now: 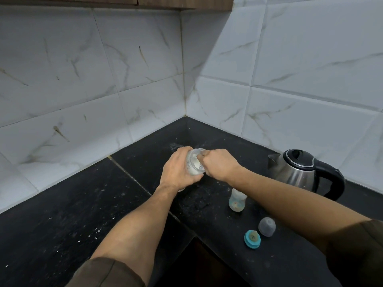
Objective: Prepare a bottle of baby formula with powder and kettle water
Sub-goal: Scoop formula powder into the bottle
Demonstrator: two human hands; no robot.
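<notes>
A clear jar of white formula powder (pixel 193 165) is tilted over the black counter, and my left hand (pixel 179 169) grips it round the side. My right hand (pixel 218 164) is at the jar's mouth with its fingers curled inside; what they hold is hidden. The open baby bottle (pixel 236 200) stands upright on the counter under my right forearm. Its teal nipple ring (pixel 252 238) and grey dome cap (pixel 267 226) lie in front of it. A steel kettle (pixel 298 171) with a black lid and handle stands at the right, lid closed.
The black stone counter (pixel 87 204) runs into a corner of white marble-look tiles (pixel 182 79). White specks are scattered across it. A dark gap opens at the counter's front edge (pixel 203 262) between my arms.
</notes>
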